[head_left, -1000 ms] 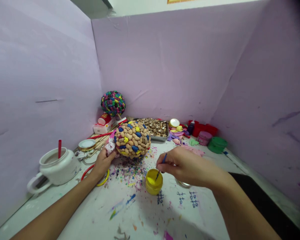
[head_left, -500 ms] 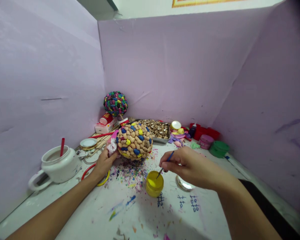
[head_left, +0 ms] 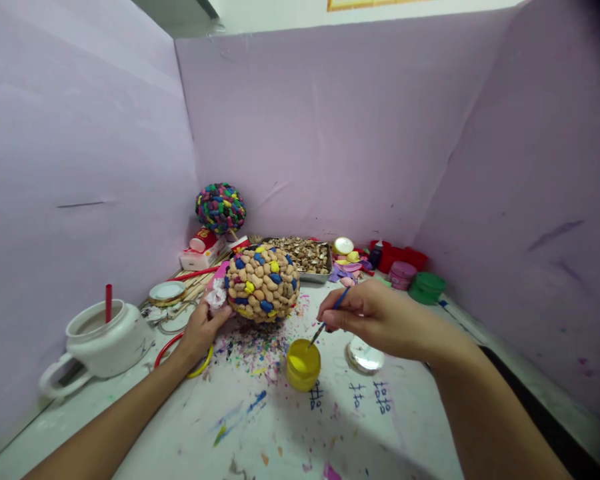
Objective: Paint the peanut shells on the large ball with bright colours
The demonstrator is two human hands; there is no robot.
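Observation:
Between the thumb and fingers of my right hand (head_left: 360,313) is a thin blue paintbrush (head_left: 341,299), slanting down. Its tip is at the mouth of a jar of yellow paint (head_left: 303,373). My left hand (head_left: 200,333) is closed on a crumpled white tissue (head_left: 216,295) at the left side of a peanut-covered ball (head_left: 263,283). Some of the ball's peanuts are painted blue or yellow, while most are bare tan. Whether the tissue wraps a handle of the ball is hidden. A silvery jar lid (head_left: 365,355) lies right of the paint.
A white pot (head_left: 110,343) holding a red stick stands left. Behind are a multicoloured ball (head_left: 221,208), a metal tray of shells (head_left: 320,277), deflated balloons (head_left: 350,270), a pink jar (head_left: 403,275) and a green jar (head_left: 427,288). Lilac panels (head_left: 330,133) enclose the table.
The brush tip has risen from inside the yellow paint to the jar's mouth. The whole view has shifted slightly; my left hand keeps its hold beside the ball.

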